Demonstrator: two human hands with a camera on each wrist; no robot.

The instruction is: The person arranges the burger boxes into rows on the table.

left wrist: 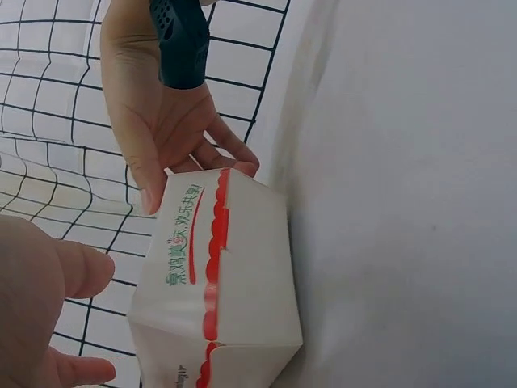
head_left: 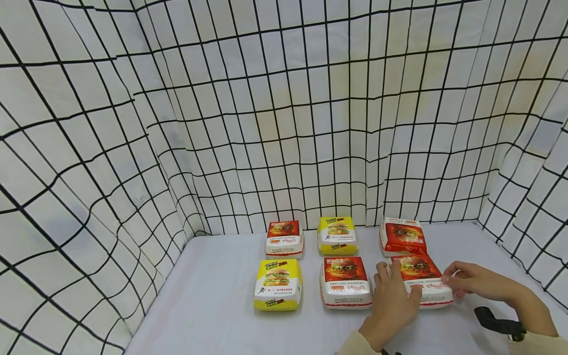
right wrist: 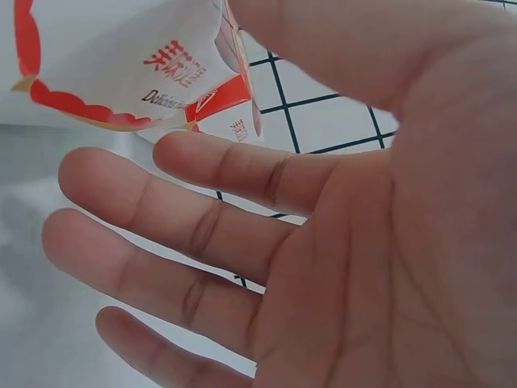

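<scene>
A red-and-white burger box (head_left: 417,268) sits at the front right of the table between the two hands. My left hand (head_left: 393,300) lies along its left side with fingers extended; in the left wrist view two of its fingers (left wrist: 85,271) stand beside the box (left wrist: 246,283). At the box's right edge is my right hand (head_left: 481,282), its fingertips right at the side. The right wrist view has that hand's long fingers (right wrist: 153,194) straight and spread, below the box's white flank (right wrist: 105,48).
Directly behind stands another red burger box (head_left: 405,236). Further left are a red-and-white box (head_left: 346,281), a yellow box (head_left: 278,285), and a back row with a yellow box (head_left: 337,235) and a red-topped box (head_left: 285,239). Grid-patterned cloth walls (head_left: 284,118) enclose the white table (head_left: 204,296).
</scene>
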